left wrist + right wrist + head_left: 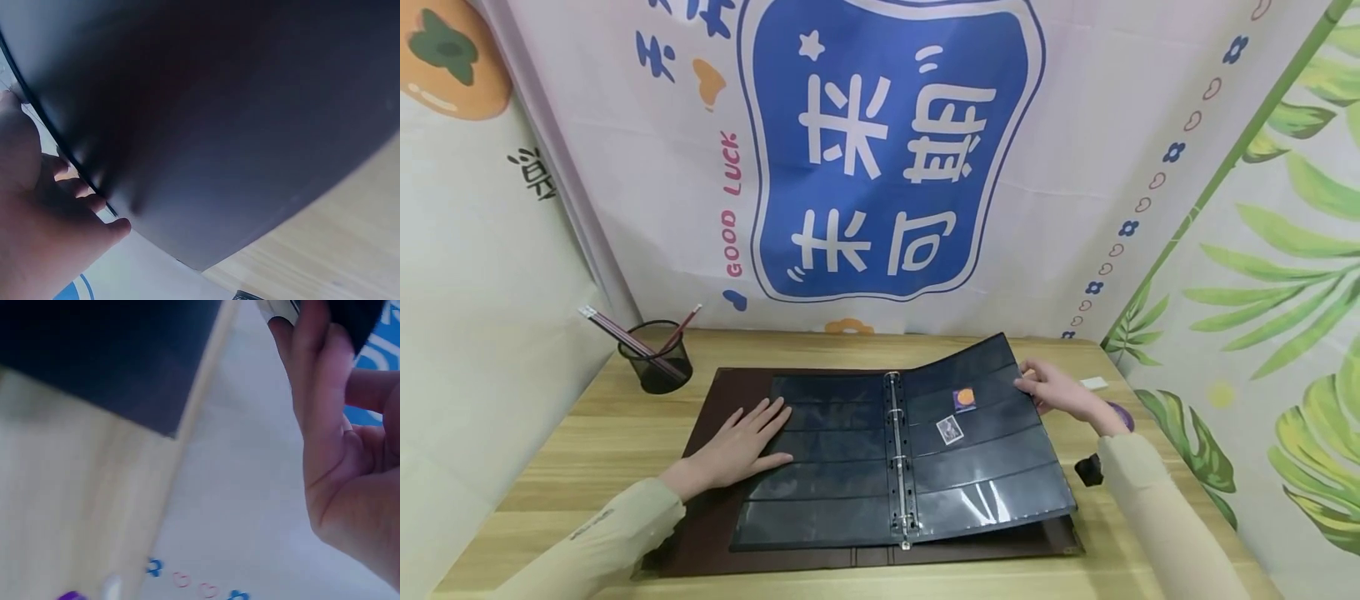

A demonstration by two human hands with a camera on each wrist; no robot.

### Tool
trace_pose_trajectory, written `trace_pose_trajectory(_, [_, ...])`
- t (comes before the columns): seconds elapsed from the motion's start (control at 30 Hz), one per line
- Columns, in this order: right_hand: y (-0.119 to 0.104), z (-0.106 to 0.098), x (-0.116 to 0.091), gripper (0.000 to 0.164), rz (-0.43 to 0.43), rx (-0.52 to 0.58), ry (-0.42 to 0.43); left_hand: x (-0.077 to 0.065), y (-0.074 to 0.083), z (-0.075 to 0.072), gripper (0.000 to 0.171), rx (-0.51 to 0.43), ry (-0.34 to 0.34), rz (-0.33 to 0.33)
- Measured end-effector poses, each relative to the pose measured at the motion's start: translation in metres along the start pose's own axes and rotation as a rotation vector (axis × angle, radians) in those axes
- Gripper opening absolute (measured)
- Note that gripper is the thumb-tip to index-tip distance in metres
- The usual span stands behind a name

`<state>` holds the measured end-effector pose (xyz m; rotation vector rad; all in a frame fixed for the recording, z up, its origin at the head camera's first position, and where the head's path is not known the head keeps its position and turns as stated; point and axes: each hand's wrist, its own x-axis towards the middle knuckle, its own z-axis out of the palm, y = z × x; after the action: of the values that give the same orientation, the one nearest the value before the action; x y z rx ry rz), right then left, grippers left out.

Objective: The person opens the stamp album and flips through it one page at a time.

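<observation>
A ring-bound stamp album with a dark brown cover lies spread on the table, metal rings down its middle. My left hand rests with extended fingers over the outer edge of the black left page. At the far right, my right hand pinches the outer edge of the right page, which is raised at a slant above the cover. On that page sit a purple stamp with an orange disc and a grey, white-edged stamp.
A black mesh cup with several pencils stands at the back left. Near my right forearm are a small white block, a partly hidden purple item and a small black object. Printed cloth hangs behind and beside the wooden table.
</observation>
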<state>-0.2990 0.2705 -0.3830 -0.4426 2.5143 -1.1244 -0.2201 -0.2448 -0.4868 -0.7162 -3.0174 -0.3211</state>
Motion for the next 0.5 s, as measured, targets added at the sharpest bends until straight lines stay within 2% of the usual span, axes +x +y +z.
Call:
trace_pose_trajectory(0.3, [-0.038,-0.007,0.003,0.033,-0.043,-0.088,0.05,0.0,0.001,-0.004,0.081,0.005,-0.015,0.001])
trace_pose_trajectory(0.5, [-0.06,-0.009,0.006,0.037,-0.055,-0.137,0.052,0.0,0.0,-0.005,0.081,0.007,-0.025,0.001])
